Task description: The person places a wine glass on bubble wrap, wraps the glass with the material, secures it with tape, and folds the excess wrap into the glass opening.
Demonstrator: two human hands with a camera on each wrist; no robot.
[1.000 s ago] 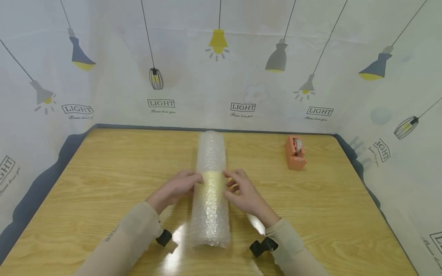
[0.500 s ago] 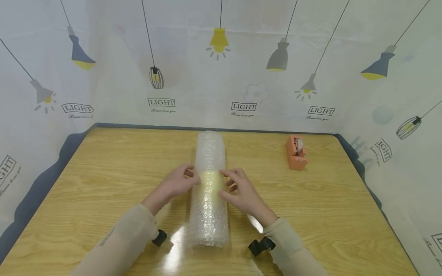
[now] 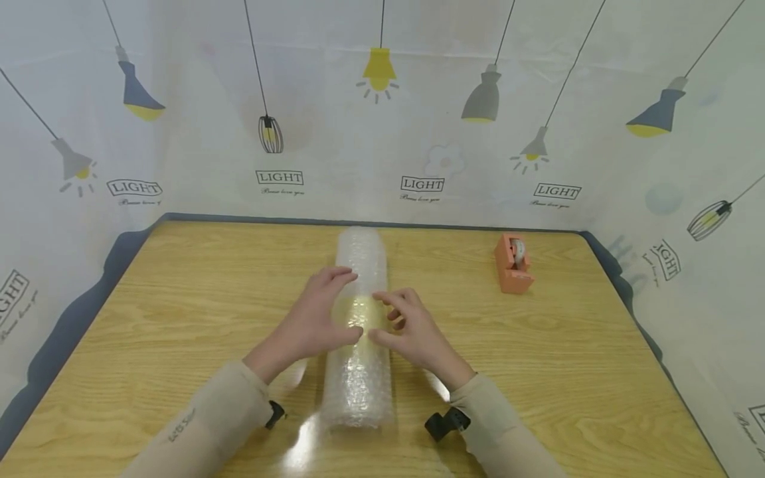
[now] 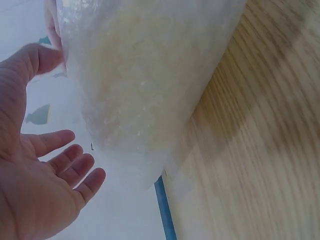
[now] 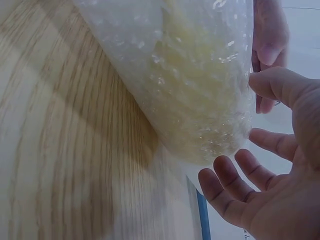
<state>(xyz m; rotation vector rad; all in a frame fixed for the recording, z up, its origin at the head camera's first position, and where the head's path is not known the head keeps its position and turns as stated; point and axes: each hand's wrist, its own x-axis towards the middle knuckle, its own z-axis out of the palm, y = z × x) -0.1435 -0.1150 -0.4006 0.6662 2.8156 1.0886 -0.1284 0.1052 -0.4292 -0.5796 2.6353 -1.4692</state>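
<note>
A bubble-wrapped cylinder (image 3: 357, 385), yellowish inside, lies lengthwise on the wooden table (image 3: 568, 365). The person's left hand (image 3: 313, 320), fingers and thumb spread wide, and right hand (image 3: 415, 328), fingers loosely parted, flank its top, gripping nothing; exact contact is unclear.

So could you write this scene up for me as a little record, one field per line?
Surface: wood-grain table
Main thing: bubble-wrap bundle, lying lengthwise away from the person, yellowish around its middle
Left grip: a bare hand at the bundle's left, thumb and fingers spread; contact unclear
Right grip: a bare hand at its right, thumb and fingers apart; contact unclear
Off to the right: orange tape dispenser
Backdrop: pale sheet printed with lamps and "LIGHT"
</note>
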